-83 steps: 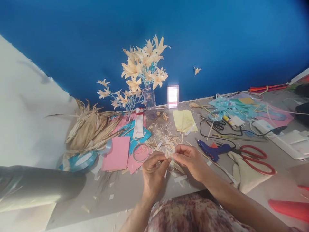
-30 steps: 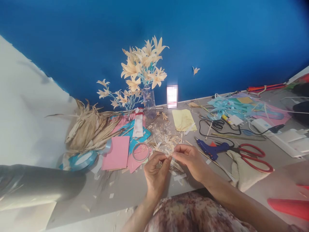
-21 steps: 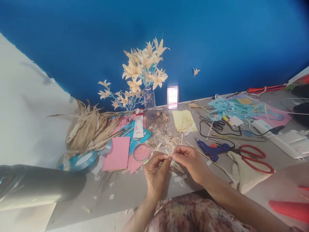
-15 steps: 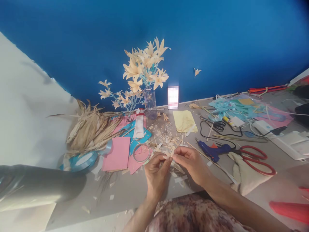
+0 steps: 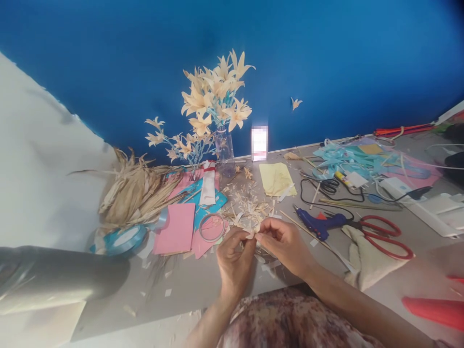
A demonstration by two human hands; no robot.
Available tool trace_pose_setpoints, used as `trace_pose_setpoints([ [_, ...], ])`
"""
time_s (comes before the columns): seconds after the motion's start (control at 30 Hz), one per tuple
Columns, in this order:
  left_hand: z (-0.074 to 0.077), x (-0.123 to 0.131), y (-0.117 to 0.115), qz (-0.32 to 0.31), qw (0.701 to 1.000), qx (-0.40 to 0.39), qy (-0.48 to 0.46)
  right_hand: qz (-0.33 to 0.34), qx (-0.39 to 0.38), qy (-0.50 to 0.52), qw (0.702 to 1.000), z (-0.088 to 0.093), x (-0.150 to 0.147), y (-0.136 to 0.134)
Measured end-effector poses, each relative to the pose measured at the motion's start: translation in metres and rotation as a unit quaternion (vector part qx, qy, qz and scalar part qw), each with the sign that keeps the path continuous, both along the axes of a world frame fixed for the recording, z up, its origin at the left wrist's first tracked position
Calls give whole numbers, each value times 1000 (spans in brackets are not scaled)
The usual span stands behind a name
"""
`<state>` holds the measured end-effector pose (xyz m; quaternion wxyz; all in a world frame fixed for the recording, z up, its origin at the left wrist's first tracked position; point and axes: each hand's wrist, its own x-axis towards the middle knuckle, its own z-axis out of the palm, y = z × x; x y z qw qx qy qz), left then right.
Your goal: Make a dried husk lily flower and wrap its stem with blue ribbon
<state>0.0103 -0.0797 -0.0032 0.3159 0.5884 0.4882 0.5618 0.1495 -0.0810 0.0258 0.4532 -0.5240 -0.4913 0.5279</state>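
Note:
My left hand (image 5: 235, 253) and my right hand (image 5: 284, 244) meet fingertip to fingertip over the front of the table. Both are closed in a pinch on a small pale piece, which looks like a strip of dried husk; the fingers cover most of it. Just beyond them lies a heap of pale husk scraps (image 5: 250, 208). To the right of my right hand lies a blue glue gun (image 5: 319, 222), beside red-handled scissors (image 5: 386, 237) on a beige cloth. Left of my left hand are a roll of tape (image 5: 212, 227) and a pink paper pad (image 5: 174, 228).
A clear vase (image 5: 225, 154) of cream husk flowers (image 5: 217, 92) stands against the blue wall. Dried husks (image 5: 134, 193) and a blue ribbon roll (image 5: 125, 240) are at left. Yellow paper (image 5: 277, 179), turquoise strips (image 5: 348, 159), black cable and a white power strip (image 5: 424, 208) lie at right.
The view has shifted slightly. Both hands stay pinched together in nearly the same place, with only slight finger movement.

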Motion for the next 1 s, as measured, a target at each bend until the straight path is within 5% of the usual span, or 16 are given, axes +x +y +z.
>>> trace_pose_setpoints([
  [0.73, 6, 2, 0, -37, 994, 43, 90, 5, -88, 129, 988, -6, 6, 1],
  [1.0, 15, 6, -1, -49, 995, -32, 81, 9, -81, 101, 992, -8, 13, -1],
])
